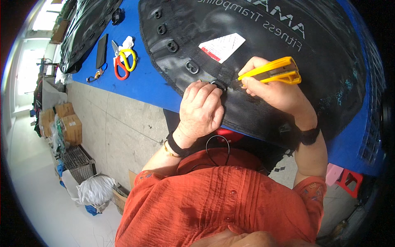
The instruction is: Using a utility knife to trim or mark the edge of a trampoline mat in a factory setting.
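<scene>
A round black trampoline mat with a row of black plastic rings near its rim lies in front of me. My left hand is closed at the near rim, its curled fingers gripping the mat beside a black ring. My right hand is wrapped round a yellow utility knife, just right of that ring. The knife's tip points left and down toward the mat; how far its blade is out is hard to see. A white paper label with a red strip lies on the mat, beyond both hands.
On the blue table, left of the mat, lie scissors with red and yellow handles, a flat black object and a small black item. More black mat sits far left. Cardboard boxes stand on the floor.
</scene>
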Demonstrator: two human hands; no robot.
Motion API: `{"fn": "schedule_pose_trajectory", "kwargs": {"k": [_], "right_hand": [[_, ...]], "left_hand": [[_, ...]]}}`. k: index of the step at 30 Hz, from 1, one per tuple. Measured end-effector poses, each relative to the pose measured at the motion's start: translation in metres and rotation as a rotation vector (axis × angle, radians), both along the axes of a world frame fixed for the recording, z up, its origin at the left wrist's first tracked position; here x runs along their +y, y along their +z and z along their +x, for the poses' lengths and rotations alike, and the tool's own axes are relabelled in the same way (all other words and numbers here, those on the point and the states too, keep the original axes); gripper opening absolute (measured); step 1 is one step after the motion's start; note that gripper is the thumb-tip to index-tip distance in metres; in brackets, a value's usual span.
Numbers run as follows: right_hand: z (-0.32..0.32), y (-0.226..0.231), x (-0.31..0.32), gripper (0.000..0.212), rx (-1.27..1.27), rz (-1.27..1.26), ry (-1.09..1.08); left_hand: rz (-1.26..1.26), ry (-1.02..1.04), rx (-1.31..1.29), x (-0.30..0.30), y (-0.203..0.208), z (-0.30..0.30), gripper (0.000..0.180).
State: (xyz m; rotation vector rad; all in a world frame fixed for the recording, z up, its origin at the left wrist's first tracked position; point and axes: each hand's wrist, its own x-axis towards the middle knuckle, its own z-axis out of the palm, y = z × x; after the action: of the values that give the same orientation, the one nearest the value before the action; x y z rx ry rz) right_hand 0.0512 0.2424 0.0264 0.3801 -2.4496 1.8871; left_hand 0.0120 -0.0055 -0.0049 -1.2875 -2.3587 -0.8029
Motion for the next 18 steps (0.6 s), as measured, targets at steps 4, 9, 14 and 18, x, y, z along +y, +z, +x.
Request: {"fn": "schedule_pose_trajectory", "kwargs": {"k": [4, 9, 14, 18], "right_hand": [[0.001, 0.005, 0.005, 0.007, -0.1, 0.039, -0.03], [0.003, -0.003, 0.002, 0.006, -0.056, -0.029, -0.104], [0.0, -0.005, 0.006, 0.008, 0.251, 0.168, -0.087], [0.0, 0.002, 0.011, 0.009, -0.118, -0.055, -0.088]], "left_hand": [[-0.002, 0.005, 0.002, 0.001, 0.002, 0.001, 0.028], [-0.005, 0.005, 0.003, 0.0, 0.001, 0.002, 0.029], [0.01, -0.006, 0.005, 0.001, 0.002, 0.002, 0.028], [0.009, -0.006, 0.016, 0.0, 0.0, 0.001, 0.03]]}}
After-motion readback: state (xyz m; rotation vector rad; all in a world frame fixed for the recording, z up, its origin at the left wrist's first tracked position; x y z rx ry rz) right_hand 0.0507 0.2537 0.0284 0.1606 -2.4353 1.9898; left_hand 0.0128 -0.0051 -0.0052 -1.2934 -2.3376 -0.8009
